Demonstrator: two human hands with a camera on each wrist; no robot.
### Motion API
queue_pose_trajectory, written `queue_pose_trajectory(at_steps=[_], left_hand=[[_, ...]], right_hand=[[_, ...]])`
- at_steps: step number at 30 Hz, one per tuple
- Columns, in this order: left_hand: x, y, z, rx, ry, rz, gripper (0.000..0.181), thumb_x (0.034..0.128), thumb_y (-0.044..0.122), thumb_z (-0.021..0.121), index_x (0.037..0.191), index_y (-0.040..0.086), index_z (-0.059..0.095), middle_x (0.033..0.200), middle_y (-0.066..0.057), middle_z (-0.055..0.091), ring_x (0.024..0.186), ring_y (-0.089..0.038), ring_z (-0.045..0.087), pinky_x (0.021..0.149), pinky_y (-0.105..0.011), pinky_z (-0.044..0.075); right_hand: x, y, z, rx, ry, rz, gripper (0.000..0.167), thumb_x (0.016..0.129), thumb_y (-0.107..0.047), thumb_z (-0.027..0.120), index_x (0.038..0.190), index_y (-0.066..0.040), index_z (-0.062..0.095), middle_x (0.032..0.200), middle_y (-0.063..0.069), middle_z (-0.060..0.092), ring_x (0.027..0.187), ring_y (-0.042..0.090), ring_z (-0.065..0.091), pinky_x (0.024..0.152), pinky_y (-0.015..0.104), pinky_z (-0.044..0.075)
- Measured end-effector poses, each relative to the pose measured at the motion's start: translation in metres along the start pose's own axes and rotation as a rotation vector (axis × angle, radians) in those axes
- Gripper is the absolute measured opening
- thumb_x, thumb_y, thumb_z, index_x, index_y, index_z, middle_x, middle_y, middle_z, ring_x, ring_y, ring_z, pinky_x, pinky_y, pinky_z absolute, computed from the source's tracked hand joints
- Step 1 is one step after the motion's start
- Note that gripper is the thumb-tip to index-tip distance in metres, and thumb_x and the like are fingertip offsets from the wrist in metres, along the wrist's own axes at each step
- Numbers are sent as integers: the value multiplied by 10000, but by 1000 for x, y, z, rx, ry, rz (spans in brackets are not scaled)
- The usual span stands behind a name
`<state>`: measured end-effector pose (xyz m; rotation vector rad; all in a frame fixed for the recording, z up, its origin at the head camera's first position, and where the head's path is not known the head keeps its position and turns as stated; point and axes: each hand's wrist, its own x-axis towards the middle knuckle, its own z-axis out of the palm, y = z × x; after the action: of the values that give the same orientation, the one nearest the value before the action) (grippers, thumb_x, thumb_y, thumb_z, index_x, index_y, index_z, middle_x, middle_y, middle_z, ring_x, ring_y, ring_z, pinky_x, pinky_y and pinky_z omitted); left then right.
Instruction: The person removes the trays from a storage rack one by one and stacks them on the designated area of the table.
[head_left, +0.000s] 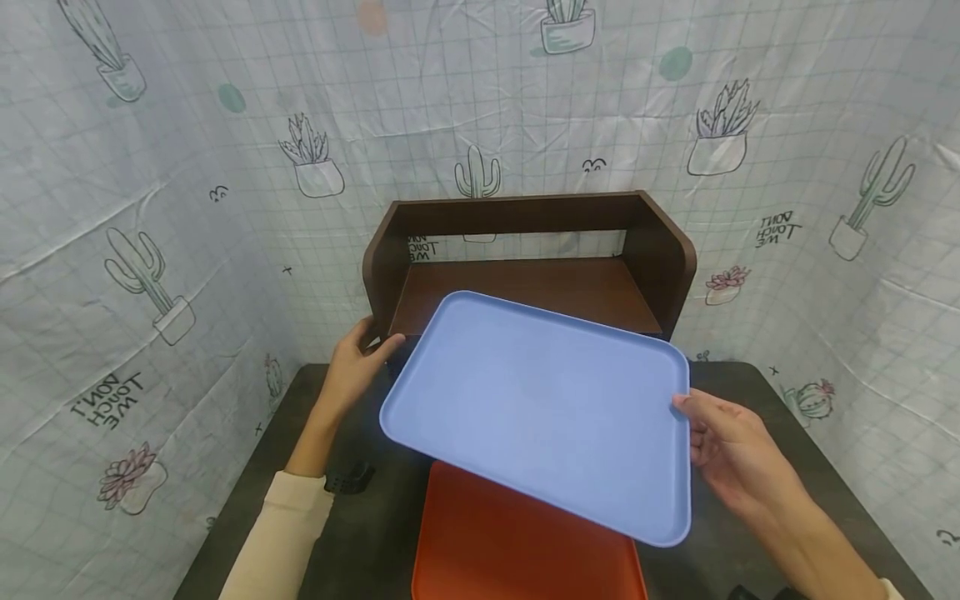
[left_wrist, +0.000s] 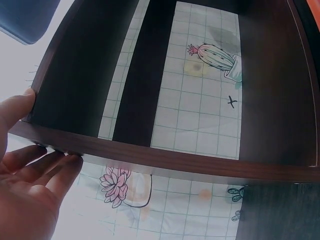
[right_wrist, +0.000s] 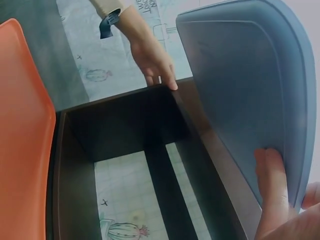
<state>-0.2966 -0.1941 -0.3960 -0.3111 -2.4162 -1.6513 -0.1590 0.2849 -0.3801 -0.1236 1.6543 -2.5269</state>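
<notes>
right-hand grip is pinching the pale-blue, rounded-rectangular, apparently plastic tray by a short rim, thumb above, fingers beneath. it is probably handling light, stiff and slippery, the raised rim offering the hold. tilted, the tray is hovering near the dark-brown wooden shelf, extending from the grip toward the shelf's side, which the left-hand grip is holding.

Brown shelf, one farther view, two close.
The head camera faces forward and down; the left wrist's looks into the shelf's front past the left hand; the right wrist's, tilted, looks across it, sharing that hand, the blue tray and the orange tray with the head view.
</notes>
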Motion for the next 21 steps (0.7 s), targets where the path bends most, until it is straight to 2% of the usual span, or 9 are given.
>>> queue_pose_trajectory(at_steps=[6,15,21], left_hand=[[1,-2,0,-10,4,6,785,990,452,763,1608,86,447,1644,-162,483,1544,-357,460,1213,-546,455],[0,-2,0,-5,8,22,758,994,441,760,1597,89,464,1630,-155,503,1537,-346,472,1215,-527,459],[0,-2,1,-28,11,33,728,998,404,765,1588,89,476,1617,-157,516,1536,-334,475,1221,-510,457]], right_hand=[[-1,4,-5,-61,50,37,372,1109,-45,482,887,-131,766,817,-6,786,773,104,764,710,289,630],[-3,13,-10,-89,1,75,375,1108,-33,459,978,-148,792,847,5,805,787,108,783,727,289,655],[-4,22,-12,-103,14,96,350,1100,-33,464,1020,-159,781,862,5,804,789,102,777,714,289,651]])
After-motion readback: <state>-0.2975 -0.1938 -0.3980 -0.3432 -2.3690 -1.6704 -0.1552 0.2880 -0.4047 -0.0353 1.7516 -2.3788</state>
